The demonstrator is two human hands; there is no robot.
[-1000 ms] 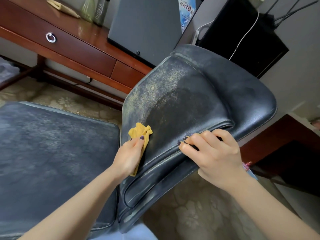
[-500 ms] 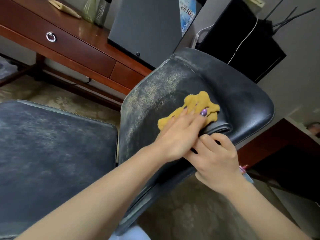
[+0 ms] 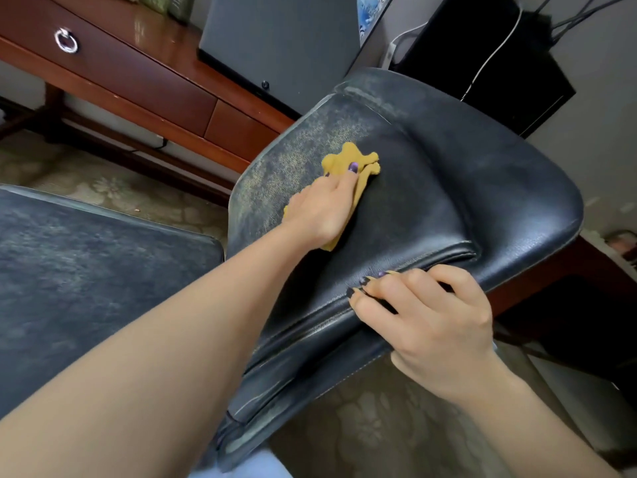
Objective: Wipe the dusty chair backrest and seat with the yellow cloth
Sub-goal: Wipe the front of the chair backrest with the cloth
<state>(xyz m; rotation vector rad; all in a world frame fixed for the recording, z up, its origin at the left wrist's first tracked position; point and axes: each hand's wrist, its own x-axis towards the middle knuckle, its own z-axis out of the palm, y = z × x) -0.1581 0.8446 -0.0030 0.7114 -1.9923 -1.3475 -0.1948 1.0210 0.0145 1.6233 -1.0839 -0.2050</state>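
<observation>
The black leather chair backrest (image 3: 465,194) tilts across the middle of the head view. Its upper left part carries pale dust and its right part looks dark and clean. My left hand (image 3: 320,212) lies flat on the yellow cloth (image 3: 348,160), pressing it against the backrest at the border of the dusty patch. My right hand (image 3: 424,326) grips the backrest's near edge, with its fingers curled over the seam. The dusty grey-blue seat (image 3: 86,270) lies at the left, partly hidden by my left forearm.
A red-brown wooden desk (image 3: 144,74) with a ring-handle drawer stands behind the chair. On it is a grey flat panel (image 3: 282,39). A black box with cables (image 3: 482,53) stands at the back right. Patterned carpet (image 3: 379,426) covers the floor below.
My left hand carried the cloth from the backrest's lower left to its right middle, then back left and up to the dusty patch. My right hand kept gripping the edge.
</observation>
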